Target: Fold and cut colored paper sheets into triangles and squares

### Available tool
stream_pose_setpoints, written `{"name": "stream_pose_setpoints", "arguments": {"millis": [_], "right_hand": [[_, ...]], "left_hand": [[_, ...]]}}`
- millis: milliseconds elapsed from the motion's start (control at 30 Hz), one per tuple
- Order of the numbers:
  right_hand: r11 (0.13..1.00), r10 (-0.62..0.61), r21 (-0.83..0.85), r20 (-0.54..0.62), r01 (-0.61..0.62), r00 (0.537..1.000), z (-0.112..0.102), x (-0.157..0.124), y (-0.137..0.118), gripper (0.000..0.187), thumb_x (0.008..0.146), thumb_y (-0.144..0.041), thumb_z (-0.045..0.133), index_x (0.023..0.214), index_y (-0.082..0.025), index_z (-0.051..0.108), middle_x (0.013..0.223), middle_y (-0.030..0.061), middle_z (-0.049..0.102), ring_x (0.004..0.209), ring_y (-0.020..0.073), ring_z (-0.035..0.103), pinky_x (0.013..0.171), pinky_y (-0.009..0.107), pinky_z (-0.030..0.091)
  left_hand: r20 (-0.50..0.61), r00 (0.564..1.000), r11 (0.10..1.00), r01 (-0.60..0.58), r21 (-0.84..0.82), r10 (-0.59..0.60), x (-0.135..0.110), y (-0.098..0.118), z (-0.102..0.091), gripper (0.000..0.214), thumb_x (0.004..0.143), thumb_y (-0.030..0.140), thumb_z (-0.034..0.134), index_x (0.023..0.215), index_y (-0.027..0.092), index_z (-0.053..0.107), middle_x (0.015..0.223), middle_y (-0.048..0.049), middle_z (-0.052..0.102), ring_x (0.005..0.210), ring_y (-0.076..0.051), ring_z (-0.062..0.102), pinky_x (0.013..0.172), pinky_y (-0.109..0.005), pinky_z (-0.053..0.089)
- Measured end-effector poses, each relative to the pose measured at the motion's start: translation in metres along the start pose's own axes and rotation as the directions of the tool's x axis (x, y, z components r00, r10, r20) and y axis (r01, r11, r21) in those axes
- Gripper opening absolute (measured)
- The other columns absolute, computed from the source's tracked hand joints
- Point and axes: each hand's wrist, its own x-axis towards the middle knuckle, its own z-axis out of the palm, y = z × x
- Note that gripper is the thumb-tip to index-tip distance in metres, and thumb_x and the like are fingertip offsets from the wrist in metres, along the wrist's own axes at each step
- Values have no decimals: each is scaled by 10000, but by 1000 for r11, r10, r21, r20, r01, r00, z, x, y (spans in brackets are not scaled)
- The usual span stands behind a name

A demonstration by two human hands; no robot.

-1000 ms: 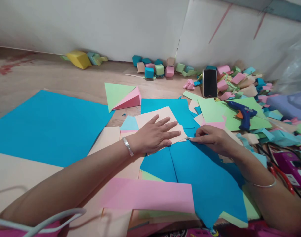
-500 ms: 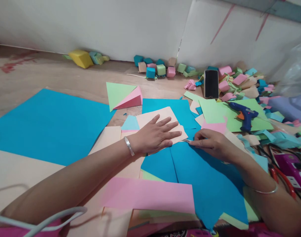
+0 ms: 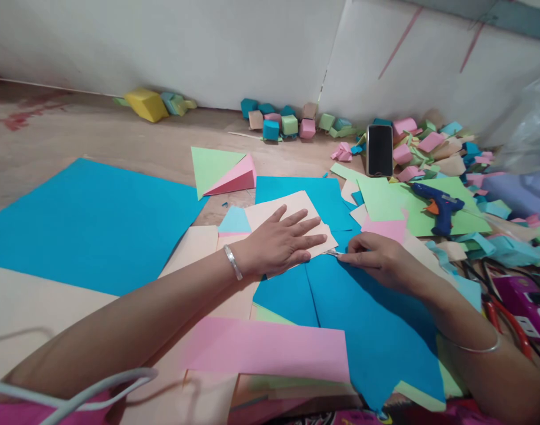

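My left hand (image 3: 284,241) lies flat with fingers spread on a peach paper piece (image 3: 291,206), pressing it over blue sheets. My right hand (image 3: 376,257) is closed, thumb and fingers pinched on a thin metal tool (image 3: 331,253). Its tip touches or lies just under the right lower edge of the peach paper; most of the tool is hidden in the hand, so its kind does not show. Beneath both hands is a blue paper sheet (image 3: 362,319). A pink paper strip (image 3: 270,348) lies nearer to me.
A blue glue gun (image 3: 442,206) rests on green paper at the right. A phone (image 3: 379,150) leans by a heap of folded paper pieces (image 3: 429,141). Small paper cubes (image 3: 290,125) line the wall. A large blue sheet (image 3: 97,230) lies left; a white cable (image 3: 97,395) crosses the lower left.
Both hands stay in nearly the same place. Slightly more of the thin metal tool shows at the peach paper's edge.
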Motion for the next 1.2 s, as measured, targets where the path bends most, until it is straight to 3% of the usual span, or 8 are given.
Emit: {"name": "stream_pose_setpoints", "arguments": {"millis": [200, 500, 733, 833, 1000, 1100, 1200], "right_hand": [[1000, 9, 15, 0, -9, 1000, -1, -3, -1, 249, 970, -248, 489, 978, -245, 738, 786, 49, 620, 692, 135, 539, 602, 252, 432], [1000, 10, -26, -52, -11, 999, 13, 1, -23, 241, 961, -218, 492, 951, -186, 731, 787, 75, 636, 690, 145, 559, 579, 263, 427], [999, 49, -2, -59, -49, 997, 19, 5, -26, 287, 981, -254, 464, 891, -175, 725, 781, 80, 618, 708, 148, 539, 614, 280, 442], [1000, 24, 12, -59, -23, 998, 19, 5, -25, 270, 977, -241, 471, 923, -175, 728, 783, 81, 609, 723, 150, 546, 621, 277, 448], [999, 37, 27, -51, -36, 998, 19, 5, -25, 272, 979, -252, 472, 941, -171, 729, 787, 83, 603, 725, 152, 537, 627, 279, 445], [997, 70, 32, -38, -69, 997, 20, 4, -26, 291, 989, -278, 451, 934, -175, 717, 786, 77, 604, 729, 152, 532, 637, 284, 437], [998, 52, 18, -34, -52, 998, 20, 3, -25, 306, 996, -288, 430, 922, -180, 707, 798, 76, 604, 736, 152, 529, 638, 286, 424]], "left_hand": [[-9, 1000, 1000, 10, 2, -10, 1, 2, 0, 501, 1015, 526, 262, 1497, 398, 310, 1617, 18, 199, 1499, -298, 140, 1172, -551, 50], [39, 998, 999, 49, -12, -48, 2, 6, -5, 496, 1020, 505, 259, 1498, 386, 315, 1622, 10, 178, 1503, -300, 108, 1162, -582, 43], [-12, 998, 998, 62, -20, -63, 5, 11, 3, 508, 1017, 526, 242, 1498, 383, 319, 1624, 7, 178, 1503, -315, 94, 1164, -590, 46], [-27, 998, 998, 59, -30, -60, 5, 10, -3, 506, 1018, 511, 266, 1502, 371, 314, 1626, 1, 166, 1506, -312, 70, 1166, -593, 30], [117, 990, 995, -68, -73, 76, -3, -5, -25, 651, 877, 667, 500, 1456, 384, 407, 1633, -22, 129, 1496, -383, 43, 1147, -636, 43], [209, 974, 993, -67, -96, 86, -7, -14, -29, 750, 803, 734, 545, 1464, 420, 375, 1637, -27, 110, 1488, -414, 29, 1127, -663, 54], [213, 974, 994, -52, -101, 73, -7, -18, -26, 736, 809, 709, 563, 1464, 443, 360, 1637, -9, 122, 1490, -407, 42, 1141, -634, 40]]}}
